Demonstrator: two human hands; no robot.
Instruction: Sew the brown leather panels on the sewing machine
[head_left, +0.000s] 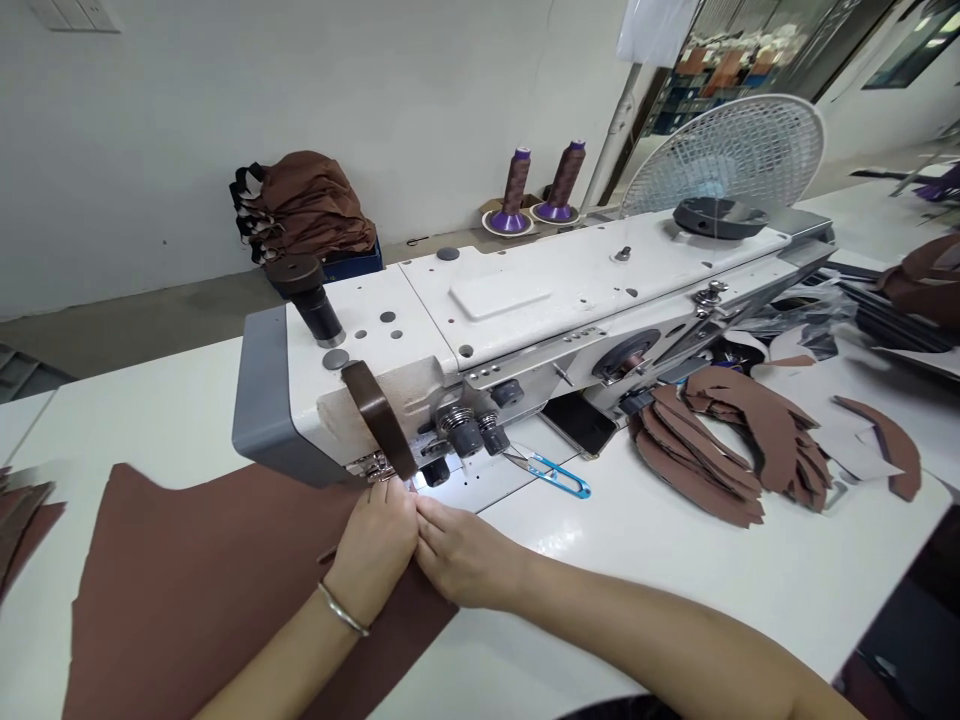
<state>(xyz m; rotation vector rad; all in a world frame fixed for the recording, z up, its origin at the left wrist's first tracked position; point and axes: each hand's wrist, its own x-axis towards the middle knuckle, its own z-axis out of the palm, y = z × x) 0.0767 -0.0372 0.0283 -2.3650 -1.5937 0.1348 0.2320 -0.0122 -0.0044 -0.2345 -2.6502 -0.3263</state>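
A large brown leather panel [187, 590] lies flat under the head of a white sewing machine [360, 310]. Close to the lit needle area, my left hand [379, 540], with a silver bangle at the wrist, has its fingers bent together on the panel. My right hand [469, 555] meets it from the right, thumb and fingers pinched on the panel's edge. The fingertips and the stitching spot are mostly hidden by my hands and the machine head. Just right of the needle lie blue thread snips [551, 474], touched by neither hand.
Cut brown pieces [697, 460] are stacked at the right, near a dark phone [581, 425]. Two brown thread cones [516, 190] stand behind the machine, with a white fan [735, 150] further right. Brown bundles [311, 205] sit in a blue bin by the wall.
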